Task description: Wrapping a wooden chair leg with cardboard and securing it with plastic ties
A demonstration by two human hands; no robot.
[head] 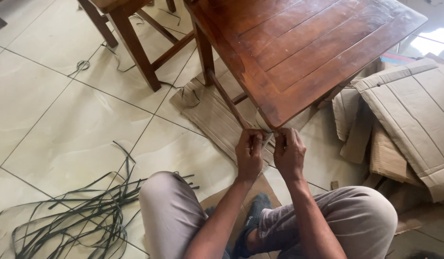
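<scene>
Pale strip (266,130) of some thin material sits right at the near corner of the wooden tabletop (298,48), wrapped around or pressed against the top of the leg there, and both hands meet on it. From where I stand, the left hand (249,154) and the right hand (289,152) are drawn close together, almost knuckle to knuckle, fingers curled inward and pinching the strip between fingertips and thumbs just beneath the corner's edge. How much of the strip runs behind the fingers I cannot tell. The person sits low on the tiled floor (54,110), knees in grey trousers (356,216) spread to either side of the forearms, with a flattened sheet of cardboard (212,115) lying under the table legs. Well off to the person's left, a loose tangle of dark green strips (83,211) lies scattered on the tiles, apart from both hands. To the right, a heap of folded cardboard pieces (414,110) leans near the table. A second wooden piece, a chair or stool (131,38), stands further back on the left.
</scene>
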